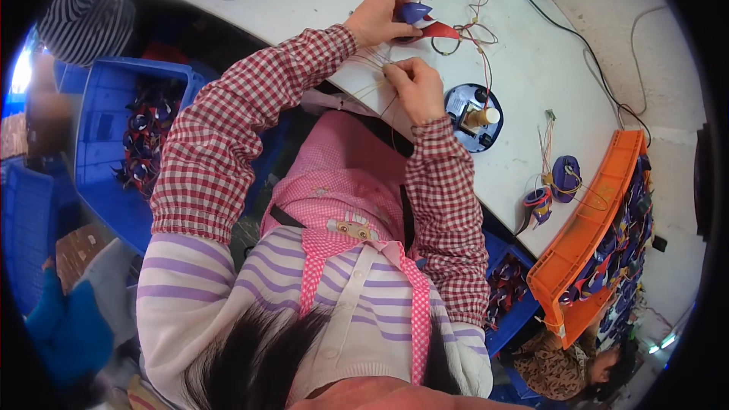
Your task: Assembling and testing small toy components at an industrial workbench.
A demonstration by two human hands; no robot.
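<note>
Above the white table [531, 106], my left hand [373, 19] is closed around a purple, red and white plastic part [415, 13] with pointed red fins. Just below it and to the right, my right hand [418, 91] pinches thin wires [370, 88] between thumb and fingertips. The wires run between the two hands and hang past the table edge; their far ends are hard to make out. A round device [465, 99] with a dark rim and a tan cylinder on top lies by my right wrist. Red and dark leads [478, 38] loop on the table behind it.
Two purple wired parts, one round [566, 177] and one finned [538, 205], lie at the right near an orange crate [581, 216]. A blue bin [99, 137] of similar parts stands left, another blue bin [520, 311] right. Other people are at far left and lower right.
</note>
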